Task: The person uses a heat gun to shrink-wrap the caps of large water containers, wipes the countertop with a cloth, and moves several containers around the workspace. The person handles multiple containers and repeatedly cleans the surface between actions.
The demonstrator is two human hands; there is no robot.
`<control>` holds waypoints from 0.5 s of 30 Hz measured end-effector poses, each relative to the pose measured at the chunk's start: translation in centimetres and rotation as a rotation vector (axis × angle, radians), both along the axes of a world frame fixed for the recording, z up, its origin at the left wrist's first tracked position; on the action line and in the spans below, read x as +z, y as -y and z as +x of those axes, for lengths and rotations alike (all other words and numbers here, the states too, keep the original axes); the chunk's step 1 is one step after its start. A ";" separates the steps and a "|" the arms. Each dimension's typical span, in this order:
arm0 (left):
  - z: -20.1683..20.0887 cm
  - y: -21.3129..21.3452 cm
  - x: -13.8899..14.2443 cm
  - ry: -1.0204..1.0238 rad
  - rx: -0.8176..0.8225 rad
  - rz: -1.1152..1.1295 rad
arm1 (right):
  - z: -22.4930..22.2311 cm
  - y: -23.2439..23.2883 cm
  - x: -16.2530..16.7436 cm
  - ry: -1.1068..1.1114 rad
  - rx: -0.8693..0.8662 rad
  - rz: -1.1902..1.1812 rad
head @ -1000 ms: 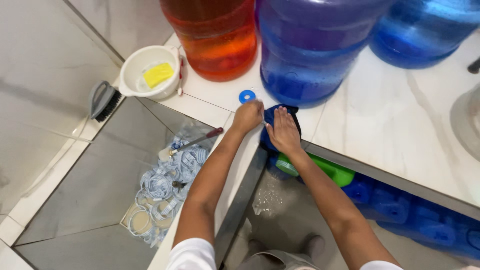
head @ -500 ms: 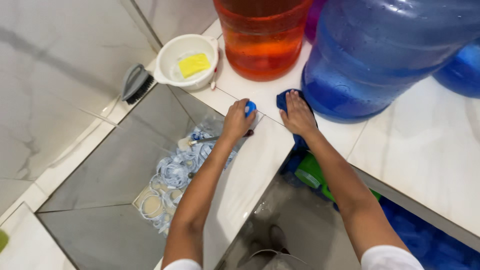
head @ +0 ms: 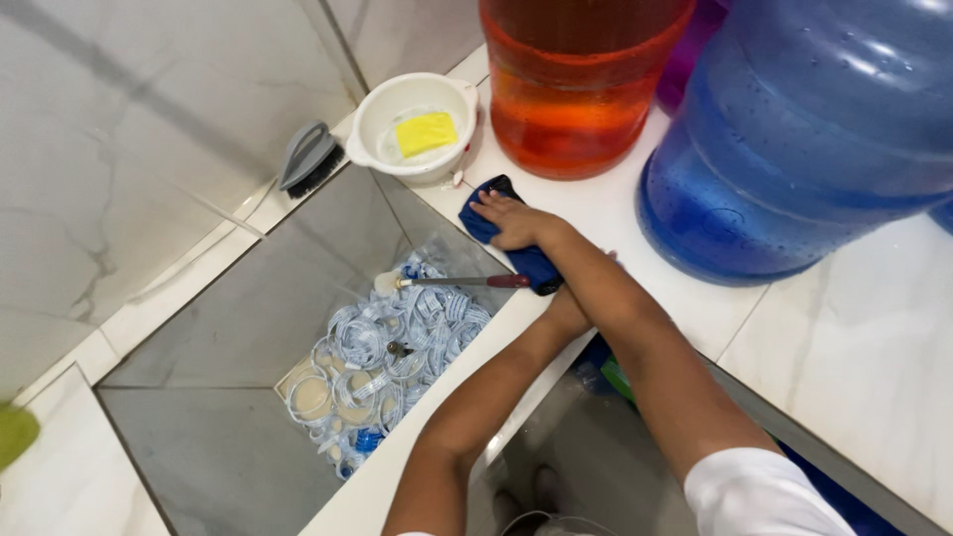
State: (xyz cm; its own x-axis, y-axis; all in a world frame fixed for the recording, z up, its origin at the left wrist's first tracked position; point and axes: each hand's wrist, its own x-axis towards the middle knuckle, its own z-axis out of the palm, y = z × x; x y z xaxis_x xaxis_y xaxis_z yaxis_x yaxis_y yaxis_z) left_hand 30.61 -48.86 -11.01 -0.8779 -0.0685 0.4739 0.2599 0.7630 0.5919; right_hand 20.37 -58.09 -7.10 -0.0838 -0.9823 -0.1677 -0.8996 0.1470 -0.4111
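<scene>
Blue cloth (head: 516, 243) lies at the white surface's (head: 854, 328) edge under the right hand (head: 514, 220), fingers spread flat. Left hand (head: 568, 310) is hidden behind; fingers untellable. A hard swipe might nudge the brush (head: 452, 282) into the sink (head: 248, 328).

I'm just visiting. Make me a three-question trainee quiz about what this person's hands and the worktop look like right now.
1. True or false: the right hand presses a blue cloth on the white counter.
2. What lies in the white bowl? A) yellow sponge B) spoon C) bottle cap
3. Fill in: the jug nearest the bowl is ____.

Key: 1 true; 2 A; 3 orange. The left hand is mostly hidden under the right forearm.
</scene>
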 end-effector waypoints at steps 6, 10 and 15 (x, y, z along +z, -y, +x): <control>4.6 1.9 0.0 0.034 -0.116 -0.123 | -0.4 -0.4 -1.8 0.127 -0.096 -0.294; 11.5 7.3 1.8 -0.049 0.086 -0.211 | 0.1 1.0 0.8 0.317 -0.277 -0.391; 14.9 16.0 5.4 0.167 0.691 0.930 | 7.6 6.5 6.5 0.514 -0.305 -0.586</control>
State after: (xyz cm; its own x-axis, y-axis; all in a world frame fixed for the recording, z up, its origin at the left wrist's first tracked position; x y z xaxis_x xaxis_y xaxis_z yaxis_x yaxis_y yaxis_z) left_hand 45.54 -64.89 -5.61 -0.5652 -0.8151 -0.1273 -0.1742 -0.0328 0.9842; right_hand 28.00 -64.60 -0.59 -0.4124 -0.8690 0.2733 -0.5349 -0.0118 -0.8448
